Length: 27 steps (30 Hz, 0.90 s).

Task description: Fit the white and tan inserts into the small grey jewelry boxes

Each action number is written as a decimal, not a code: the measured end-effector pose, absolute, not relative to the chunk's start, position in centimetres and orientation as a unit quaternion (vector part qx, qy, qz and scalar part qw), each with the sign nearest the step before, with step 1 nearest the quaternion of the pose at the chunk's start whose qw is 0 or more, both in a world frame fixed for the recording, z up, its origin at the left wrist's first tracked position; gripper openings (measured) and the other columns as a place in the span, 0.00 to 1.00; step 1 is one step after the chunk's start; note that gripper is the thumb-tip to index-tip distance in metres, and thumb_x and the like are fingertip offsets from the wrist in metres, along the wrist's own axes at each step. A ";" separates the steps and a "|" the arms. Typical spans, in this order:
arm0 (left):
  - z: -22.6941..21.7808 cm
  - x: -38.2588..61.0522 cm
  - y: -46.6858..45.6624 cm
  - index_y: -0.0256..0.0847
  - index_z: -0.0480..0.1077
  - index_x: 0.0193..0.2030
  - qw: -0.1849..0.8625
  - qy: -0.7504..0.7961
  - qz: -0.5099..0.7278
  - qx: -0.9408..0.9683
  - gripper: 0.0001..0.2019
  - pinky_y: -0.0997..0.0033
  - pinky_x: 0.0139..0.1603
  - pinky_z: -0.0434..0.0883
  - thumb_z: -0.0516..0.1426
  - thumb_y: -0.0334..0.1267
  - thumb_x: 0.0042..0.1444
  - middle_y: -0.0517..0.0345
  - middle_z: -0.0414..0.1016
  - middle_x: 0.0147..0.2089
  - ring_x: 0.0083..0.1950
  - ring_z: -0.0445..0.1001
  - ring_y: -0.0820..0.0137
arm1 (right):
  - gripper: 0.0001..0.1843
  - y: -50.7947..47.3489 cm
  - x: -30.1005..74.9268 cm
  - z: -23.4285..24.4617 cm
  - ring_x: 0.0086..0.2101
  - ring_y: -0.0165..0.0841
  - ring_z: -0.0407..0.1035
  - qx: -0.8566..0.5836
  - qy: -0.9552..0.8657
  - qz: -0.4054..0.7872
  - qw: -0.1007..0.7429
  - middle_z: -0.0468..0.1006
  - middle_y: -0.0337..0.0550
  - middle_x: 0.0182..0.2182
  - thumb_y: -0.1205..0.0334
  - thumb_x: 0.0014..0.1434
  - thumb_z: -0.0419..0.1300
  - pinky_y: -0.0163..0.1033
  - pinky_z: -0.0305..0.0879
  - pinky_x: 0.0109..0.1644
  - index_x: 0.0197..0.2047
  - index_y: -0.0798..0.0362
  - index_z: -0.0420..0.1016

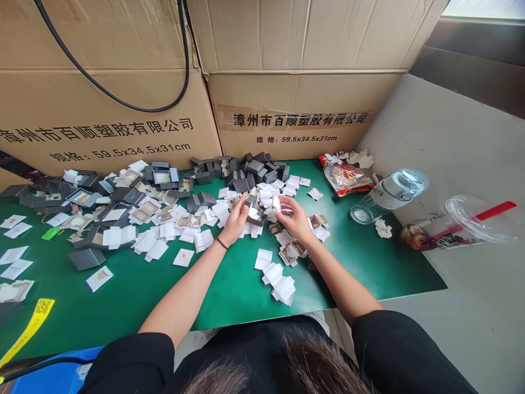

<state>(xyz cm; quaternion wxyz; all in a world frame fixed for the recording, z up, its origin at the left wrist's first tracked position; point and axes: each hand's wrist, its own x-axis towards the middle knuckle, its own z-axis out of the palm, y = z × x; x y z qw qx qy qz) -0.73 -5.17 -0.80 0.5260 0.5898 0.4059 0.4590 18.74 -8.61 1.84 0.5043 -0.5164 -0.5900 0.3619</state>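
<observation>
Above the heaped middle of the table, my left hand [235,223] is closed around a small dark grey box [256,219], which looks opened. Just to its right, my right hand [296,220] pinches a small white paper piece [276,205] near the box. Loose white paper cards [221,210] lie beside and below my left hand. Beneath my right wrist are crumpled beige box inserts [290,253]. Several dark grey boxes [256,168] are piled just beyond my hands. A short row of folded white papers [279,280] rests nearer to me.
Large cardboard cartons [303,104] wall off the back of the green table [229,298]. On the right are a red snack bag [344,176], a clear bottle [385,197] and a lidded cup with a red straw [459,221]. Opened boxes [86,257] and papers spread leftward. A black cable [123,101] hangs above.
</observation>
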 end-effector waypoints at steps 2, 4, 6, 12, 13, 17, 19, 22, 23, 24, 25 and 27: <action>-0.8 -0.6 -5.4 0.41 0.50 0.66 0.474 0.416 0.435 0.642 0.33 0.60 0.66 0.53 0.50 0.53 0.57 0.48 0.54 0.67 0.67 0.52 0.60 | 0.21 -8.7 18.7 1.9 0.41 0.33 0.67 -0.517 -0.597 0.349 0.504 0.72 0.44 0.46 0.60 0.50 0.59 0.40 0.69 0.43 0.49 0.49 0.67; -0.8 -0.5 -5.6 0.40 0.49 0.66 0.464 0.408 0.417 0.666 0.35 0.58 0.64 0.56 0.51 0.54 0.56 0.44 0.57 0.64 0.65 0.57 0.59 | 0.20 -8.7 18.6 1.9 0.41 0.33 0.67 -0.520 -0.610 0.327 0.501 0.72 0.44 0.47 0.61 0.51 0.58 0.38 0.68 0.41 0.49 0.49 0.67; -0.8 -0.4 -5.7 0.40 0.51 0.66 0.466 0.407 0.413 0.668 0.34 0.57 0.63 0.58 0.52 0.53 0.55 0.43 0.59 0.63 0.64 0.58 0.58 | 0.20 -8.7 18.5 1.7 0.41 0.34 0.67 -0.525 -0.624 0.308 0.490 0.72 0.44 0.47 0.61 0.51 0.58 0.38 0.68 0.39 0.49 0.50 0.67; -0.4 -0.1 -5.8 0.39 0.60 0.61 0.480 0.397 0.431 0.653 0.29 0.57 0.63 0.58 0.54 0.51 0.55 0.45 0.59 0.63 0.63 0.59 0.58 | 0.24 -8.7 17.9 0.6 0.41 0.34 0.68 -0.494 -0.643 0.343 0.474 0.73 0.44 0.44 0.60 0.50 0.60 0.40 0.69 0.42 0.52 0.50 0.66; -0.3 -0.1 -5.8 0.39 0.60 0.60 0.481 0.394 0.433 0.653 0.28 0.57 0.63 0.58 0.54 0.50 0.55 0.45 0.60 0.63 0.63 0.60 0.58 | 0.24 -8.7 17.8 0.5 0.41 0.33 0.68 -0.485 -0.647 0.351 0.473 0.73 0.44 0.44 0.60 0.50 0.60 0.40 0.69 0.43 0.52 0.50 0.66; -0.2 0.0 -5.9 0.39 0.61 0.60 0.488 0.381 0.436 0.653 0.27 0.56 0.62 0.59 0.54 0.49 0.55 0.45 0.61 0.62 0.62 0.61 0.58 | 0.23 -8.8 17.6 0.5 0.42 0.34 0.68 -0.463 -0.661 0.354 0.472 0.73 0.45 0.45 0.59 0.52 0.59 0.39 0.69 0.42 0.53 0.50 0.66; -0.2 0.0 -5.9 0.39 0.61 0.60 0.491 0.377 0.434 0.654 0.27 0.56 0.62 0.59 0.54 0.49 0.55 0.45 0.61 0.62 0.62 0.61 0.58 | 0.24 -8.9 17.5 0.6 0.42 0.34 0.68 -0.466 -0.666 0.344 0.471 0.73 0.45 0.45 0.58 0.52 0.59 0.38 0.69 0.41 0.53 0.50 0.66; -0.1 -0.1 -5.9 0.39 0.60 0.60 0.503 0.370 0.429 0.653 0.27 0.55 0.63 0.59 0.54 0.49 0.55 0.45 0.60 0.63 0.62 0.61 0.57 | 0.24 -9.0 17.4 0.6 0.42 0.34 0.68 -0.474 -0.671 0.335 0.460 0.74 0.45 0.44 0.57 0.53 0.59 0.38 0.68 0.40 0.53 0.50 0.65; -0.1 -0.1 -5.9 0.39 0.60 0.60 0.507 0.368 0.428 0.651 0.27 0.55 0.63 0.59 0.54 0.49 0.55 0.44 0.60 0.63 0.62 0.61 0.57 | 0.24 -9.0 17.3 0.6 0.41 0.34 0.68 -0.476 -0.671 0.335 0.459 0.74 0.45 0.44 0.57 0.53 0.59 0.39 0.68 0.41 0.53 0.50 0.65; 0.0 -0.1 -6.0 0.39 0.61 0.60 0.510 0.366 0.428 0.651 0.28 0.54 0.63 0.59 0.54 0.49 0.55 0.44 0.60 0.63 0.62 0.61 0.57 | 0.24 -9.0 17.3 0.5 0.41 0.34 0.68 -0.477 -0.668 0.338 0.460 0.74 0.45 0.44 0.57 0.53 0.59 0.39 0.69 0.42 0.53 0.50 0.65; 0.1 0.0 -6.0 0.39 0.61 0.60 0.511 0.365 0.428 0.650 0.28 0.54 0.63 0.58 0.54 0.49 0.55 0.44 0.60 0.63 0.62 0.61 0.57 | 0.24 -9.0 17.2 0.4 0.41 0.33 0.69 -0.477 -0.663 0.342 0.464 0.74 0.45 0.44 0.57 0.53 0.58 0.39 0.69 0.43 0.54 0.50 0.65; 0.2 0.0 -6.0 0.39 0.61 0.60 0.510 0.364 0.429 0.650 0.28 0.54 0.63 0.58 0.55 0.49 0.54 0.44 0.60 0.63 0.62 0.61 0.56 | 0.24 -9.0 17.1 0.2 0.41 0.33 0.69 -0.478 -0.651 0.349 0.476 0.73 0.45 0.45 0.57 0.54 0.58 0.41 0.69 0.46 0.54 0.50 0.64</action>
